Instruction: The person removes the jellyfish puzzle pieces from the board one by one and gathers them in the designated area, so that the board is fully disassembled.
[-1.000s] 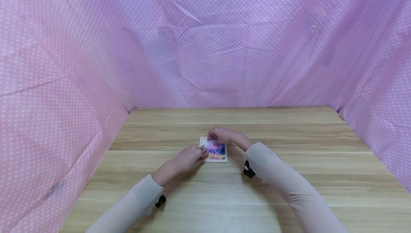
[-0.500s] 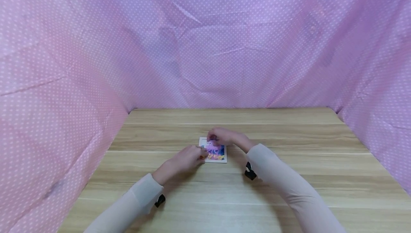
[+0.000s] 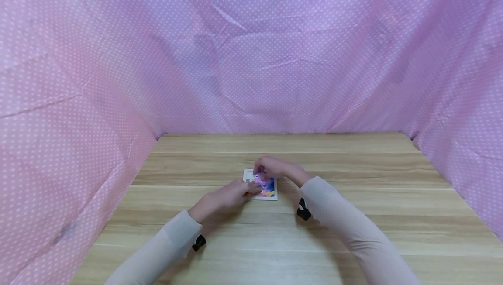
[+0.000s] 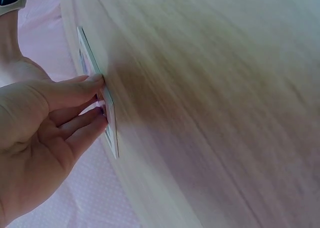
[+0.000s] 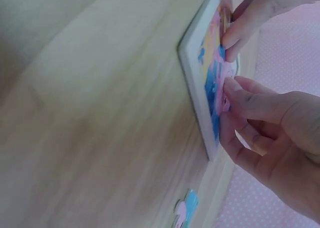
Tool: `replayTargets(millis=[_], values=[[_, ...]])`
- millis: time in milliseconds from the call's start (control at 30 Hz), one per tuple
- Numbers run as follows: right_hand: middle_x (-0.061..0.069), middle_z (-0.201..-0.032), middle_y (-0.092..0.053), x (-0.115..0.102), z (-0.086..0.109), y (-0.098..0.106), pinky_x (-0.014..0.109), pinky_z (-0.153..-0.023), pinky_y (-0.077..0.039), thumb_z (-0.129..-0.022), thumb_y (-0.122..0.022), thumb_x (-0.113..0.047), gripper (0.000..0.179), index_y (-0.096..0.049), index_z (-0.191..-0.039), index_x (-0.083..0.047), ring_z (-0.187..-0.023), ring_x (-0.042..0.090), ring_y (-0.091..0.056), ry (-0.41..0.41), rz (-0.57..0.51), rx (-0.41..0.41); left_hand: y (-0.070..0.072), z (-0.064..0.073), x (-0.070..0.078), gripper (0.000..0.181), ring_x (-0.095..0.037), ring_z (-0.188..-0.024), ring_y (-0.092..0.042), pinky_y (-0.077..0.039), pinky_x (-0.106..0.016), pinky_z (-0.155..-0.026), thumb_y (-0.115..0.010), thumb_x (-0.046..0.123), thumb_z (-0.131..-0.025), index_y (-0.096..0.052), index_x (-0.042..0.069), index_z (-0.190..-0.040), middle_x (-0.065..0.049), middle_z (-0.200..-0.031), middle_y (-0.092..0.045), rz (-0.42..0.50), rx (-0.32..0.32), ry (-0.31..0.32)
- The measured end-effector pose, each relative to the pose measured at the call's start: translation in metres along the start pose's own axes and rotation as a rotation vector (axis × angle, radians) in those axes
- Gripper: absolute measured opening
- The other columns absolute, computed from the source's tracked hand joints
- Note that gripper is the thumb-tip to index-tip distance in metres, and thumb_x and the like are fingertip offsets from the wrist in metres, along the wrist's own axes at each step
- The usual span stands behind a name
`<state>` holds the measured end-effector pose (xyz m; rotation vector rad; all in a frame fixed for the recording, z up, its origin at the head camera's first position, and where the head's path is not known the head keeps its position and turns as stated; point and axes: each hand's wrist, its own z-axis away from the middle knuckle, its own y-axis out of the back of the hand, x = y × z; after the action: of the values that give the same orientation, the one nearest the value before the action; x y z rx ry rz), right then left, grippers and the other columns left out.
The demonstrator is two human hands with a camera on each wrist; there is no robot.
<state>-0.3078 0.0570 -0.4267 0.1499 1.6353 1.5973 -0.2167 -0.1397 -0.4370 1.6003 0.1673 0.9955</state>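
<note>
Left fingers (image 3: 254, 187) farther across the board (image 3: 265, 198) than before

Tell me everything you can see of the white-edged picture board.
The picture board is roughly square, pale-rimmed and stiff-looking; its exact material can't be told. Its glossy-looking picture shows pink-purple, blue and yellow-orange areas, with a pale patch near the far left corner. It lies flat on the wood-grained table. The fingers of the left hand are at its near left part; those of the right hand touch the pink area.
</note>
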Motion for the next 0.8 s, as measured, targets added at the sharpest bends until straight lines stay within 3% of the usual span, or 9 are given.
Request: replayTargets(millis=[67, 167, 433, 500, 667, 800], values=[[0.012, -0.109, -0.071, -0.003, 0.0, 0.001, 0.035, -0.097, -0.053, -0.094, -0.061, 0.009, 0.022, -0.072, -0.111, 0.0, -0.104, 0.024, -0.065, -0.011, -0.011, -0.008, 0.0, 0.001, -0.001, 0.026, -0.017, -0.103, -0.054, -0.045, -0.029, -0.089, -0.053, -0.001, -0.103, -0.066, 0.008, -0.124, -0.006, -0.117, -0.063, 0.08, -0.013, 0.023], [0.012, -0.108, -0.071, -0.005, 0.0, 0.003, 0.035, -0.097, -0.053, -0.093, -0.059, 0.012, 0.023, -0.071, -0.11, 0.001, -0.104, 0.024, -0.065, -0.03, -0.033, -0.021, 0.001, 0.001, 0.0, 0.031, -0.016, -0.106, -0.055, -0.047, -0.03, -0.092, -0.052, 0.0, -0.104, -0.065, 0.006, -0.132, -0.006, -0.125, -0.065, 0.099, -0.018, 0.036], [0.01, -0.099, -0.067, 0.002, 0.0, 0.0, 0.03, -0.091, -0.052, -0.09, -0.068, 0.007, 0.009, -0.071, -0.096, 0.0, -0.094, 0.018, -0.06, 0.013, -0.01, -0.004, 0.003, 0.0, 0.001, 0.031, -0.011, -0.1, -0.058, -0.051, -0.027, -0.089, -0.051, 0.004, -0.106, -0.065, 0.0, -0.133, -0.012, -0.125, -0.071, 0.016, -0.015, 0.021], [0.01, -0.1, -0.066, 0.005, 0.001, -0.002, 0.03, -0.091, -0.051, -0.09, -0.067, 0.008, 0.012, -0.069, -0.1, 0.001, -0.095, 0.018, -0.059, 0.018, -0.04, 0.017, 0.003, 0.0, 0.002, 0.032, -0.011, -0.102, -0.059, -0.053, -0.029, -0.092, -0.052, 0.003, -0.105, -0.065, 0.002, -0.135, -0.013, -0.128, -0.07, -0.036, -0.011, 0.003], [0.012, -0.105, -0.067, 0.006, 0.001, -0.005, 0.033, -0.095, -0.052, -0.089, -0.065, 0.012, 0.024, -0.065, -0.11, 0.002, -0.101, 0.021, -0.061, -0.024, -0.122, 0.042, 0.003, 0.0, 0.003, 0.034, -0.016, -0.116, -0.061, -0.053, -0.038, -0.102, -0.052, 0.003, -0.105, -0.062, 0.003, -0.138, -0.011, -0.135, -0.067, -0.039, -0.019, 0.004], [0.012, -0.11, -0.066, 0.005, 0.002, -0.005, 0.035, -0.098, -0.051, -0.09, -0.066, 0.009, 0.027, -0.064, -0.116, 0.001, -0.104, 0.022, -0.059, -0.061, -0.107, 0.045, 0.003, -0.001, 0.004, 0.034, -0.017, -0.122, -0.061, -0.053, -0.037, -0.103, -0.053, 0.004, -0.105, -0.062, 0.004, -0.138, -0.011, -0.137, -0.066, -0.057, -0.019, -0.001]])
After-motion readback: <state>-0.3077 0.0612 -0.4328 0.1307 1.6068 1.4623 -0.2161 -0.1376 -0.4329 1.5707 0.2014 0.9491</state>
